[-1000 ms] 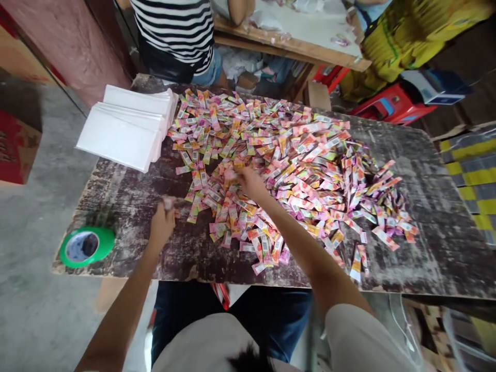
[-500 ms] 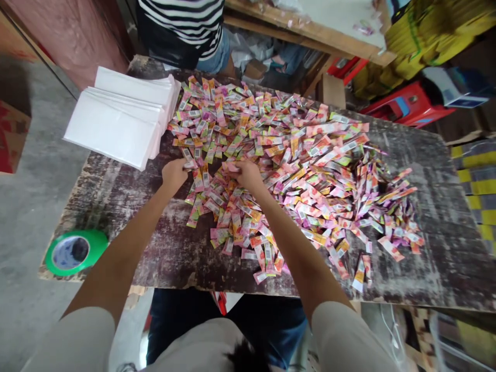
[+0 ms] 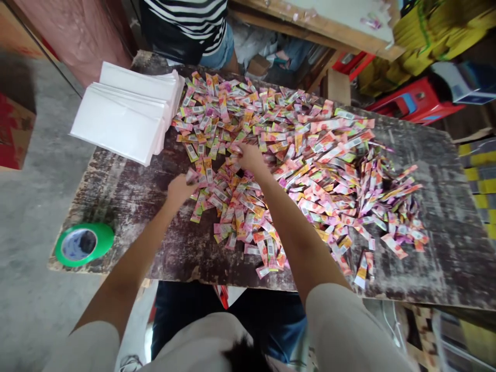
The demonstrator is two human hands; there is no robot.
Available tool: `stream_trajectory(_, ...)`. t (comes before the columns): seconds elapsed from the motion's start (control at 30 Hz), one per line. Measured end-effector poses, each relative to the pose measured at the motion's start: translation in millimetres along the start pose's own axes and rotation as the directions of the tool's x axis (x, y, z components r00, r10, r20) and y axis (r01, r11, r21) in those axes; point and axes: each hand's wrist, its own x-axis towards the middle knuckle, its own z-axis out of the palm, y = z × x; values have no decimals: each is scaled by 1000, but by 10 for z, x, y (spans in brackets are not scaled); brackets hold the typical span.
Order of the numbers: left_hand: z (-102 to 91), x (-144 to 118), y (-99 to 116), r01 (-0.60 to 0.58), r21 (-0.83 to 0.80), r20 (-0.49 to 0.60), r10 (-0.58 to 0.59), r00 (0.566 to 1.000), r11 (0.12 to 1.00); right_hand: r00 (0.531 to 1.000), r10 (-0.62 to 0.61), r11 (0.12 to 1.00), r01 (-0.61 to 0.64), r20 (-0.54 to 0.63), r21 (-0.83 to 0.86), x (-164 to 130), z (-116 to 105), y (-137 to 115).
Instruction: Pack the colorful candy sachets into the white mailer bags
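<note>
Loose stick packets (image 3: 321, 181), pink, orange, purple and green, some with barcodes, are heaped over the dark worn table (image 3: 170, 258). At the left edge of the heap, my left hand (image 3: 181, 190) is closed, its fingertips pinching a pale pink stick packet (image 3: 191, 176). Farther in and to the right, my right hand (image 3: 251, 158) is also closed, with a pinkish stick packet (image 3: 235, 149) at its fingertips. More packets lie under and around both hands. The fingertips are partly hidden among them.
White flat sheets or bags (image 3: 116, 124) are stacked at the table's back left. A green tape roll (image 3: 84, 244) lies at the front left corner. Across the table is a person in a striped top (image 3: 189, 20). A red plastic stool (image 3: 422, 101) stands beyond the far edge.
My left hand has moved toward me with a packet in its fingers. My right hand has shifted slightly away from me, deeper into the heap. The whole view has shifted a little.
</note>
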Motion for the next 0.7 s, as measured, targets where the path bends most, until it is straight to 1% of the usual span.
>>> stream_trajectory(0.03, 50, -51, 30, -2, 122, 21, -1, 1000, 993, 998, -12, 994, 19, 62, -110, 22, 12, -55)
stream_trajectory(0.07, 79, -97, 54, -5, 206, 44, -4, 999, 979, 994, -20, 983, 40, 112, -180, 36, 15, -92)
stream_trajectory(0.1, 82, -140, 71, -9, 263, 61, -8, 998, 965, 991, -26, 977, 53, 135, -205, 40, 8, -108)
stream_trajectory(0.13, 57, -184, 79, -19, 302, 74, -3, 997, 953, 992, -35, 981, 58, 124, -184, 35, -7, -103)
stream_trajectory(0.17, 6, -231, 79, -42, 330, 77, 18, 997, 943, 995, -48, 992, 57, 82, -115, 22, -32, -80)
stream_trajectory(0.2, -68, -283, 70, -80, 354, 66, 60, 996, 932, 998, -59, 998, 59, 20, -1, 4, -64, -41)
stream_trajectory(0.23, -159, -338, 50, -125, 377, 43, 118, 992, 918, 997, -60, 987, 67, -49, 147, -17, -101, 8)
stream_trajectory(0.27, -257, -392, 21, -172, 400, 16, 180, 983, 901, 992, -45, 947, 79, -114, 310, -38, -139, 59)
stream_trajectory(0.3, -355, -439, -19, -210, 418, -2, 232, 973, 884, 986, -13, 879, 91, -167, 468, -57, -174, 108)
stream_trajectory(0.33, -446, -474, -67, -233, 427, -2, 259, 966, 874, 979, 33, 788, 99, -203, 608, -71, -200, 146)
stream_trajectory(0.37, -521, -493, -121, -233, 419, 8, 253, 968, 878, 972, 89, 687, 99, -218, 720, -80, -213, 171)
stream_trajectory(0.4, -576, -491, -179, -204, 389, 14, 216, 976, 898, 968, 138, 587, 92, -211, 804, -84, -209, 178)
stream_trajectory(0.43, -606, -471, -236, -160, 330, 7, 167, 986, 930, 967, 173, 498, 78, -187, 863, -82, -185, 165)
stream_trajectory(0.47, -607, -436, -283, -116, 239, -18, 123, 992, 964, 970, 189, 428, 56, -150, 902, -76, -140, 130)
stream_trajectory(0.5, -578, -390, -315, -87, 120, -53, 94, 994, 989, 975, 193, 382, 28, -110, 924, -66, -76, 76)
stream_trajectory(0.53, -518, -342, -324, -82, -10, -90, 80, 993, 997, 980, 186, 369, 0, -74, 930, -51, 2, 2)
stream_trajectory(0.57, -430, -296, -305, -95, -127, -119, 79, 990, 987, 984, 174, 392, -28, -44, 919, -32, 91, -88)
stream_trajectory(0.6, -321, -256, -258, -118, -215, -132, 91, 987, 970, 987, 162, 454, -59, -17, 889, -10, 183, -191)
stream_trajectory(0.63, -199, -227, -185, -137, -263, -129, 106, 986, 955, 988, 156, 549, -95, 10, 830, 13, 275, -303)
stream_trajectory(0.67, -74, -208, -94, -143, -267, -115, 116, 987, 953, 986, 159, 659, -138, 42, 740, 36, 360, -419)
stream_trajectory(0.7, 44, -200, 3, -139, -233, -91, 121, 989, 963, 983, 170, 760, -180, 76, 624, 56, 435, -533)
